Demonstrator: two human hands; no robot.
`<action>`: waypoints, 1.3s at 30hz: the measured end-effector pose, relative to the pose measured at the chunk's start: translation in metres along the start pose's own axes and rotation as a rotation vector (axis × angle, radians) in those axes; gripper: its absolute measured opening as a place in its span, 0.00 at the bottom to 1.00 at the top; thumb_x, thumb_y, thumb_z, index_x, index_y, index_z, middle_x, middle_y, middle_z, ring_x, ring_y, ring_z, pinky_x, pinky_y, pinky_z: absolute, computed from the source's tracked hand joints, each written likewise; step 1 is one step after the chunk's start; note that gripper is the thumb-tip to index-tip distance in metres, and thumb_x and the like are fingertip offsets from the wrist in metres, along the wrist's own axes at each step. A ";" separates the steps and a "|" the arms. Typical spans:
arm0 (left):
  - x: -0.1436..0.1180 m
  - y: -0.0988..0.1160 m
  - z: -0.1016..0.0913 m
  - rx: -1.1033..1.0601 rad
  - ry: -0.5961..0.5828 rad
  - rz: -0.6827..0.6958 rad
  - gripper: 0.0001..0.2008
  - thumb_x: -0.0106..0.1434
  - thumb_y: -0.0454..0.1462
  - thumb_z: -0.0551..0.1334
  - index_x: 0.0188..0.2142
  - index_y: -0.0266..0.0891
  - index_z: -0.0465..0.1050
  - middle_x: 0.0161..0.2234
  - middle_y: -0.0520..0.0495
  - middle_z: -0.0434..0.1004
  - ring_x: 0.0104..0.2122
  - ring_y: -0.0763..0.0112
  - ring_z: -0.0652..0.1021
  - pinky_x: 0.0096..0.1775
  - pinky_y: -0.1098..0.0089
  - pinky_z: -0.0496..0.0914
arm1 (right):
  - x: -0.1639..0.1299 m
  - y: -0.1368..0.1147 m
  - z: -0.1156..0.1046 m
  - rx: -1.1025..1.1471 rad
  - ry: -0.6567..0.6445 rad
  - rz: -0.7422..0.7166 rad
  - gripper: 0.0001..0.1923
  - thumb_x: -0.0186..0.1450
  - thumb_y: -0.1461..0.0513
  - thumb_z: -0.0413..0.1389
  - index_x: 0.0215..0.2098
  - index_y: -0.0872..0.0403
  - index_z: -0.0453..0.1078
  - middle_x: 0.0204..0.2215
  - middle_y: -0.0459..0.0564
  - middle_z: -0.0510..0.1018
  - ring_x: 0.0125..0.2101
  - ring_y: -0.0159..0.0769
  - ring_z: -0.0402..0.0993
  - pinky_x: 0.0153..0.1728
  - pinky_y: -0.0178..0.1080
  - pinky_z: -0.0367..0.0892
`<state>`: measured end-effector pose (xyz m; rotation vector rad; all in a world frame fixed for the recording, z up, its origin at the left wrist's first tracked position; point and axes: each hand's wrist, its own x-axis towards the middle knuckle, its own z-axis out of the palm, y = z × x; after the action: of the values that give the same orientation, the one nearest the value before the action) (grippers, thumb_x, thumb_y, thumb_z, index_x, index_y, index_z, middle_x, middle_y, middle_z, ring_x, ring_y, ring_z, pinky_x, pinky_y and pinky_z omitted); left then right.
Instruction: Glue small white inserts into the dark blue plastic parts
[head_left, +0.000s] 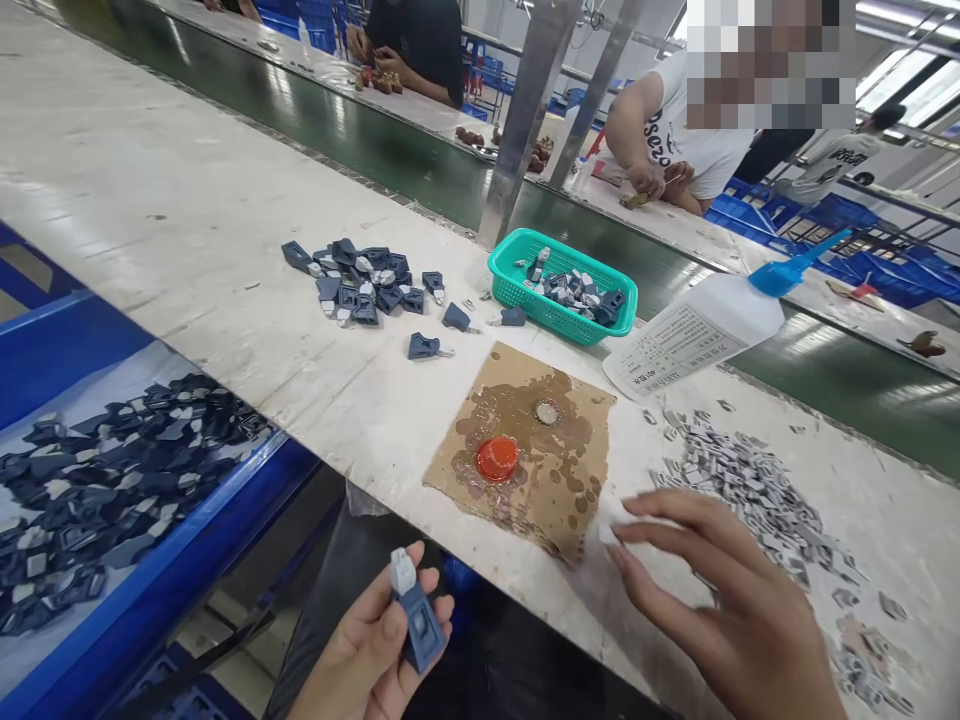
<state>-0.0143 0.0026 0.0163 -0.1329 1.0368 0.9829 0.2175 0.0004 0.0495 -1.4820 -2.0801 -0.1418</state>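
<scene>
With finished pieces piled far left and many loose, the left hand grips a dark blue plastic clip while the right hand rests open beside small grey metal pieces on the tabletop.

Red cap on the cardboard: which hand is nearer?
Right. The right hand rests on the table just right of the cardboard bearing the red cap; the left hand holds a blue part below the table edge.

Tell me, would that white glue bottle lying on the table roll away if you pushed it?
Probably a little. The glue bottle lies on its side and looks round, so it could roll. Its long blue nozzle sticks out, so it would likely swing in a curve. It looks like thin plastic, probably light and squeezy.
</scene>
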 end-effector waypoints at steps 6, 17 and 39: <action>-0.002 0.000 -0.007 0.055 -0.088 0.009 0.16 0.38 0.35 0.74 0.31 0.43 0.81 0.31 0.46 0.84 0.34 0.62 0.81 0.36 0.75 0.75 | 0.067 -0.010 0.039 0.161 -0.023 -0.107 0.02 0.58 0.65 0.57 0.28 0.53 0.71 0.34 0.52 0.74 0.37 0.37 0.71 0.37 0.41 0.69; 0.003 0.008 -0.017 0.073 -0.093 0.013 0.16 0.41 0.39 0.73 0.33 0.46 0.80 0.34 0.47 0.84 0.39 0.62 0.80 0.40 0.72 0.73 | 0.079 -0.012 0.046 0.105 -0.105 -0.205 0.02 0.58 0.66 0.57 0.28 0.54 0.71 0.33 0.52 0.73 0.37 0.38 0.68 0.38 0.43 0.67; 0.003 0.001 0.001 0.196 -0.188 0.231 0.10 0.51 0.38 0.68 0.35 0.42 0.78 0.37 0.47 0.82 0.43 0.63 0.76 0.45 0.69 0.67 | 0.079 -0.015 0.034 0.103 0.025 -0.069 0.01 0.59 0.62 0.57 0.30 0.50 0.71 0.33 0.49 0.74 0.38 0.38 0.70 0.40 0.45 0.66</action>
<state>-0.0138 0.0056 0.0149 0.2422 0.9829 1.0728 0.1732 0.0743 0.0650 -1.3421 -2.0874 -0.0780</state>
